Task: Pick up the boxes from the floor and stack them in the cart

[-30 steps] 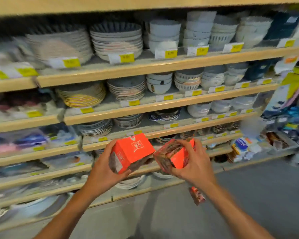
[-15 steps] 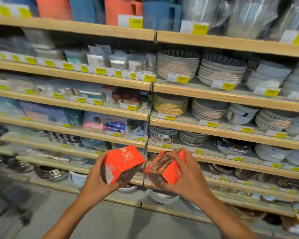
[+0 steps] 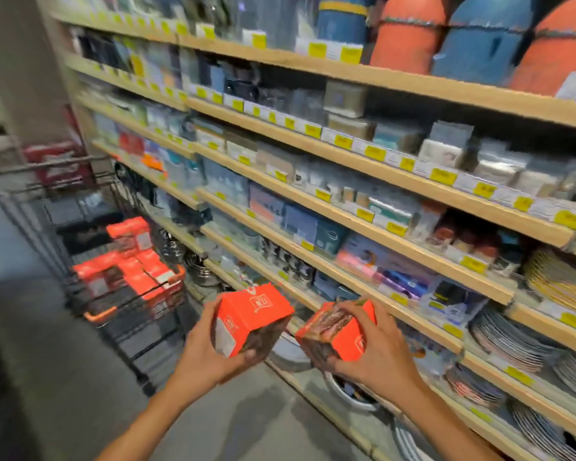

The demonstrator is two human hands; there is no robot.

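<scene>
I hold two orange boxes in front of me at waist height. My left hand grips the left orange box from below and behind, its white logo on top. My right hand grips the right orange box, fingers curled over its top. The two boxes are a short gap apart. To the left and farther off stands the black wire cart with orange corner trim, holding several orange boxes stacked inside.
Long wooden shelves with yellow price tags run along the right, packed with packaged goods, plates and bowls. Grey floor lies between me and the cart. A beige pillar stands at the far left.
The view has swung left along the aisle: the bowls and plates have slid off to the right and the cart with boxes has come into sight. Both hands still hold their boxes.
</scene>
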